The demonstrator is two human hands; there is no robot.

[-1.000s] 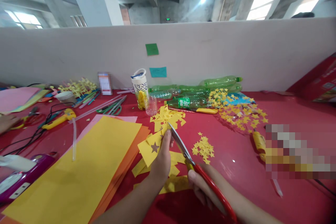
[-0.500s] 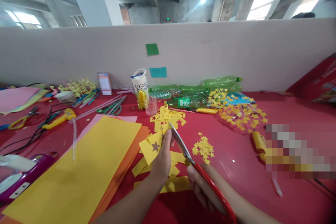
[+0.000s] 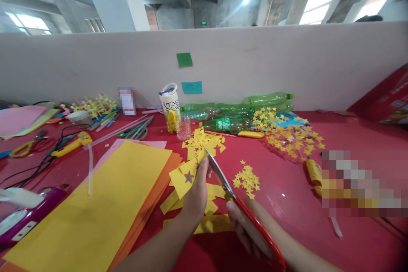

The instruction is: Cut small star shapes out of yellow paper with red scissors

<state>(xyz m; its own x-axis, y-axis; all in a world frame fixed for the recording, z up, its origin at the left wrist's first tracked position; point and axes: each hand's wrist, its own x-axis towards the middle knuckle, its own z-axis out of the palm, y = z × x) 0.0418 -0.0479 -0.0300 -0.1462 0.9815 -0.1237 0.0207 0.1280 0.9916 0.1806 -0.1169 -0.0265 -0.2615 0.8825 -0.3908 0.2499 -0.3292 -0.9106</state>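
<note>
My left hand [image 3: 198,191] pinches a piece of yellow paper [image 3: 181,183] that has a star-shaped hole in it. My right hand [image 3: 247,225] is closed around the red handle of a pair of scissors [image 3: 227,187]. The blades point away from me, their tips at the paper beside my left thumb. Beyond the tips lies a heap of yellow paper scraps [image 3: 204,141] with star cut-outs. More yellow strips [image 3: 213,224] lie beneath my hands. A small pile of yellow paper stars [image 3: 247,179] rests right of the blades.
Yellow sheets [image 3: 105,199] over orange ones cover the left front. Green plastic bottles [image 3: 234,124], a patterned cup [image 3: 168,106] and a clear cup [image 3: 183,129] stand or lie behind. Glue guns [image 3: 72,146] are at both sides. Many stars [image 3: 295,138] spread at right.
Almost nothing differs. Both hands, the scissors and the yellow paper stay in nearly the same place.
</note>
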